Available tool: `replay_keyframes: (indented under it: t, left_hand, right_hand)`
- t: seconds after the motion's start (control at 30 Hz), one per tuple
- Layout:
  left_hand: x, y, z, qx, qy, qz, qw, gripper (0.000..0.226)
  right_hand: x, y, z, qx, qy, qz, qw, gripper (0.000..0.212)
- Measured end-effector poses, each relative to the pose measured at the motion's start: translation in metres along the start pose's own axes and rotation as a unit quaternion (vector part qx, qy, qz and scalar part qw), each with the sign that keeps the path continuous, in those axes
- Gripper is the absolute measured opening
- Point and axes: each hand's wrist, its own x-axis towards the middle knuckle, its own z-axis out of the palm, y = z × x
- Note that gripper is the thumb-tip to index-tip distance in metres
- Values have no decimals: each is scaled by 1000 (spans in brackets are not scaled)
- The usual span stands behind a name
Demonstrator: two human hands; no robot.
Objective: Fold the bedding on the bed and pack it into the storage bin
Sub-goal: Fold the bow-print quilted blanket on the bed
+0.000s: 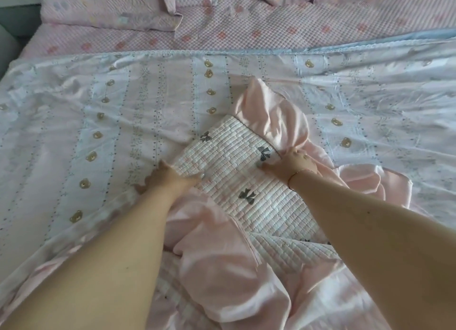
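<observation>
Both forearms are reaching out; the left hand and right hand are gripping a quilted, bow-printed pillowcase with pink ruffles, lying on the bear-print sheet.

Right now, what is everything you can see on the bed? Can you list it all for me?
Quilted pillowcase: one, white and pale pink with grey bows and a pink satin ruffle, middle of the bed, lying on the sheet.
Satin sheet: one, pale pink and white stripes with small brown bears, spread across the bed.
Bed cover: one, pink checked with flower patches, far part of the bed.
Pillows: at least two, pink patterned, at the far end.
Storage bin: not in view.
Left hand: one, fingers curled on the pillowcase's left edge.
Right hand: one, gripping the pillowcase's right edge by the ruffle; thin bracelet on the wrist.
</observation>
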Motion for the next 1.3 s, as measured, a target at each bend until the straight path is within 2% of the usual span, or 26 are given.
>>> replay_keyframes:
  t: [0.07,0.1,0.17,0.23,0.3,0.43,0.5,0.57,0.63,0.77,0.83,0.9,0.97,1.03,1.1,1.17,1.2,1.3]
  left_hand:
    - [3,-10,2,-35,-34,22,999,131]
    - [2,-15,3,-55,-51,44,996,125]
    - [-3,-20,4,-70,-60,93,991,94]
    - [-11,-12,2,-108,-37,125,986,56]
    - [-16,10,-3,-142,-17,150,978,41]
    - [-17,79,-11,-142,20,218,965,47]
    - [-22,110,-15,-129,57,251,958,47]
    - [-33,127,-18,-162,72,288,941,51]
    - [-45,124,-21,-170,73,326,927,58]
    - [-58,85,-14,-139,87,377,912,47]
    - [-60,60,-7,-133,95,366,916,42]
    - [-60,37,-1,-128,97,341,926,37]
    - [-61,21,1,-125,90,335,930,36]
    - [-59,10,-2,-117,72,323,936,38]
    - [-55,5,-7,-89,55,310,945,45]
    - [-53,11,-14,-60,32,309,949,53]
    - [-52,17,-17,-61,13,320,945,57]
    - [-57,41,-20,-98,-60,378,919,71]
  right_hand:
    - [0,1,4,5,-20,-14,1000,106]
    - [0,2,6,17,-38,-20,999,102]
    - [-5,5,2,32,-66,-43,996,88]
    - [-6,13,-6,68,-58,-51,995,68]
    - [-3,28,-19,96,-20,-46,994,52]
    - [15,65,-61,130,57,2,990,43]
    - [26,83,-85,83,95,16,992,44]
    - [38,100,-102,23,128,32,991,48]
    - [44,113,-107,-25,151,57,987,50]
    - [33,113,-101,-105,175,86,975,60]
    - [19,96,-92,-126,209,58,968,72]
    - [2,71,-83,-98,232,11,968,80]
    - [-12,46,-69,-48,197,-58,977,80]
    - [-32,21,-55,-2,94,-111,989,81]
    - [-52,2,-38,-34,16,-132,991,83]
    - [-61,-6,-26,-57,-22,-132,989,84]
    - [-62,-9,-24,-32,-33,-134,990,83]
    - [-60,-14,-34,110,-42,-165,979,55]
